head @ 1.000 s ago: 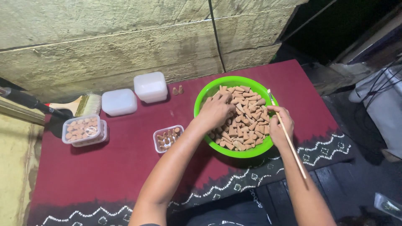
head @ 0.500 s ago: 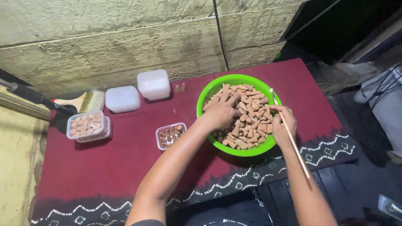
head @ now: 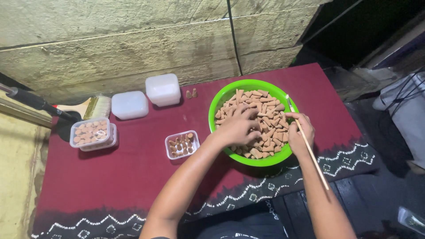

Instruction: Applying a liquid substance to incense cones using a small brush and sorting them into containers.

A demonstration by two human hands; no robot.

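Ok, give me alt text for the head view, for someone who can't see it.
Both hands reach into a green bowl of small tan cone-shaped pieces on a maroon cloth; the left hand rests on the pile, the right hand holds a thin stick. Small clear tubs sit to the left.

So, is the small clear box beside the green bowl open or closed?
Open: the small clear box has no lid, and brown cones stand uncovered inside it.

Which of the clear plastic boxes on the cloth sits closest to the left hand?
The small open box of cones, just left of the green bowl. It lies nearest the left hand; the others sit farther left or back.
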